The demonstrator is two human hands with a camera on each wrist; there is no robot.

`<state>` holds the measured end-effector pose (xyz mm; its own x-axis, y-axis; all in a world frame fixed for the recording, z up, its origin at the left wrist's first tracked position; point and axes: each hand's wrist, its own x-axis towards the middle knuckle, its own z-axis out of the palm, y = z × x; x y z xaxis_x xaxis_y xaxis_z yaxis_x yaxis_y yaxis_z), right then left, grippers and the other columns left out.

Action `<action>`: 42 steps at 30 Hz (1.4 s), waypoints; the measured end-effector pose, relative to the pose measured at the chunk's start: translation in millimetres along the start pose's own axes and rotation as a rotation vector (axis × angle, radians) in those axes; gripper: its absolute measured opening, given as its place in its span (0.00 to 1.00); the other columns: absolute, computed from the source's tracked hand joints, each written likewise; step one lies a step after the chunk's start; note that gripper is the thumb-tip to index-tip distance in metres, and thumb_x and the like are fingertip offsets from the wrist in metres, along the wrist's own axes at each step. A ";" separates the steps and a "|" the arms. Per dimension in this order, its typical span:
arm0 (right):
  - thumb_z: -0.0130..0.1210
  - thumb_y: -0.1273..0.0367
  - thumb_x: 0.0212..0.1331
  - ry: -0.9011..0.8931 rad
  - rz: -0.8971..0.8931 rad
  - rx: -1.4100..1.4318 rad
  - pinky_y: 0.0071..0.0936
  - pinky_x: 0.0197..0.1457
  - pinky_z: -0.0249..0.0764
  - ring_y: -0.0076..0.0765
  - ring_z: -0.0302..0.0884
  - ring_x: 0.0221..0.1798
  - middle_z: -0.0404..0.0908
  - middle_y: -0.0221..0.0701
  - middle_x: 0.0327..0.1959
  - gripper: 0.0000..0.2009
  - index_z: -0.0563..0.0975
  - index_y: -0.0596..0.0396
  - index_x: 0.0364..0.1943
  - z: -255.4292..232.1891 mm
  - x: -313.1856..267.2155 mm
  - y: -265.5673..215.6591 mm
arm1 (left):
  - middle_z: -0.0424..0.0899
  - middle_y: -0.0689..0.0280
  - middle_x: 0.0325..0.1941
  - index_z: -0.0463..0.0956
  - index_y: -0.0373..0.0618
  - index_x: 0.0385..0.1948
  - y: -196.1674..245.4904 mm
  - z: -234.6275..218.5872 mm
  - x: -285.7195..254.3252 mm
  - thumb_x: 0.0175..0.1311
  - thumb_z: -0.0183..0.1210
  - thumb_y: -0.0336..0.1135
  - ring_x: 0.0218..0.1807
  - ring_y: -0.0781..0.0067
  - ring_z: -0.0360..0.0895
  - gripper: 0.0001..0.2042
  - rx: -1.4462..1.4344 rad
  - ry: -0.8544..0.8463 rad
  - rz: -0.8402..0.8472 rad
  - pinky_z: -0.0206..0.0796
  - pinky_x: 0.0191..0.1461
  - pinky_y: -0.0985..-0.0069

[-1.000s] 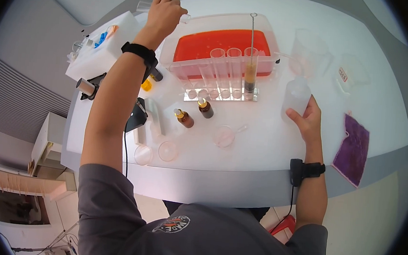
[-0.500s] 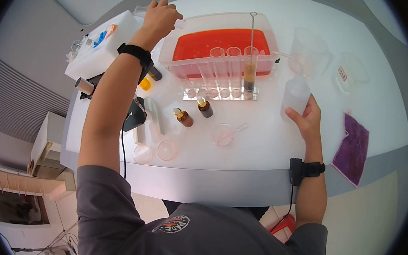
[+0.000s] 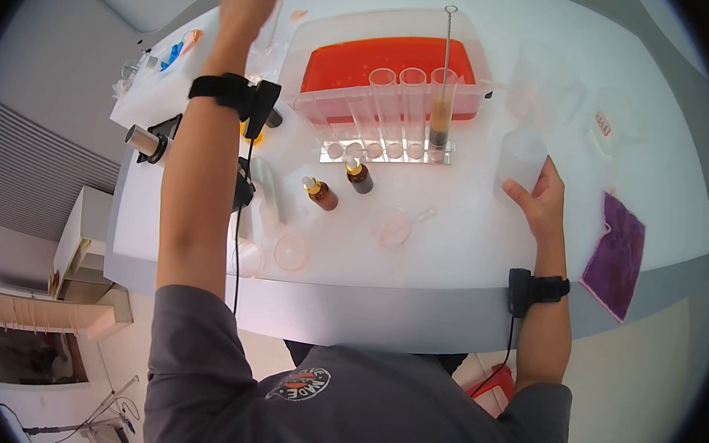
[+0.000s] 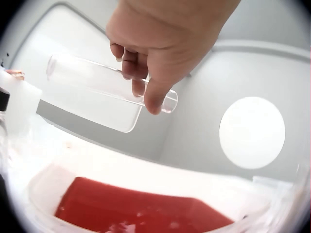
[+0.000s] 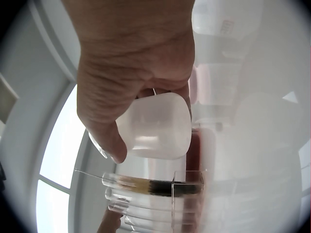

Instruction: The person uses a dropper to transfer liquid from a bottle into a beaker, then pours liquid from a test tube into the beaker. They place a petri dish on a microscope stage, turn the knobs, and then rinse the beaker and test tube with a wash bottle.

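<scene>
My left hand point(image 3: 251, 1) is raised at the top edge of the head view, beyond the white block. Its thumb and fingers pinch a clear tube point(image 4: 87, 77) near one end; the tube lies slantwise, almost level, in the left wrist view. Below it in that view is the clear tub point(image 4: 41, 182) of red liquid point(image 4: 131, 206). On the right, my right hand point(image 3: 546, 205) grips a translucent white plastic bottle point(image 3: 519, 161), thumb on the near side. Left of the bottle stands a rack point(image 3: 385, 153) of clear test tubes; one point(image 3: 441, 116) holds yellow and dark layers and a wire brush point(image 3: 448, 41).
Two brown dropper bottles point(image 3: 321, 194) stand before the rack. A shallow clear dish point(image 3: 391, 227) and another clear dish point(image 3: 292, 252) lie nearer me. A purple cloth point(image 3: 616, 255) is at right; a white block point(image 3: 153, 81) with small items stands at left.
My left hand, still holding the clear tube, has moved up and left in the head view, away from the tub. My right hand keeps its grip on the bottle. The head view has shifted slightly.
</scene>
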<state>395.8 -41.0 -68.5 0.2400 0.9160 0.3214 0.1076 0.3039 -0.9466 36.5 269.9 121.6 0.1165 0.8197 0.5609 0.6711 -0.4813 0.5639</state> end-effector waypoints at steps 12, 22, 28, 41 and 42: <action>0.70 0.72 0.51 0.002 -0.014 0.011 0.30 0.65 0.68 0.32 0.75 0.59 0.78 0.37 0.56 0.32 0.69 0.66 0.61 -0.5 -0.1 2.0 | 0.87 0.62 0.44 0.80 0.38 0.53 54.8 -43.5 -90.7 0.58 0.71 0.46 0.50 0.75 0.80 0.25 -0.364 -0.039 0.013 0.62 0.60 0.73; 0.71 0.71 0.51 0.007 -0.011 0.022 0.30 0.65 0.68 0.32 0.75 0.59 0.78 0.37 0.56 0.32 0.69 0.66 0.61 1.0 -0.5 -1.5 | 0.86 0.61 0.47 0.80 0.35 0.51 40.4 -26.1 -121.0 0.60 0.70 0.37 0.51 0.72 0.81 0.21 -0.469 -0.219 -0.082 0.68 0.59 0.77; 0.70 0.71 0.51 0.012 -0.008 0.009 0.31 0.65 0.67 0.33 0.74 0.59 0.78 0.37 0.56 0.32 0.69 0.66 0.61 0.0 -0.6 -0.8 | 0.86 0.59 0.46 0.79 0.34 0.50 36.2 -13.3 -132.0 0.58 0.71 0.31 0.50 0.71 0.82 0.19 -0.499 -0.271 -0.147 0.71 0.59 0.78; 0.71 0.70 0.51 0.005 0.007 -0.001 0.31 0.66 0.67 0.32 0.74 0.60 0.78 0.37 0.56 0.33 0.69 0.65 0.61 0.3 -0.7 -0.8 | 0.87 0.59 0.45 0.79 0.31 0.50 26.7 -0.9 -151.6 0.54 0.72 0.31 0.48 0.71 0.82 0.22 -0.310 -0.393 -0.178 0.73 0.55 0.78; 0.70 0.70 0.51 0.006 0.002 0.002 0.31 0.66 0.67 0.32 0.74 0.60 0.78 0.37 0.56 0.32 0.69 0.65 0.61 0.6 -0.5 -0.6 | 0.87 0.59 0.45 0.79 0.31 0.50 25.1 -1.0 -151.6 0.54 0.72 0.31 0.48 0.71 0.82 0.22 -0.313 -0.394 -0.155 0.73 0.54 0.78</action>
<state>395.0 -41.4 -68.1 0.2465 0.9150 0.3194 0.1050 0.3024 -0.9474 34.9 133.3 51.3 0.3397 0.9144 0.2202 0.4588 -0.3654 0.8099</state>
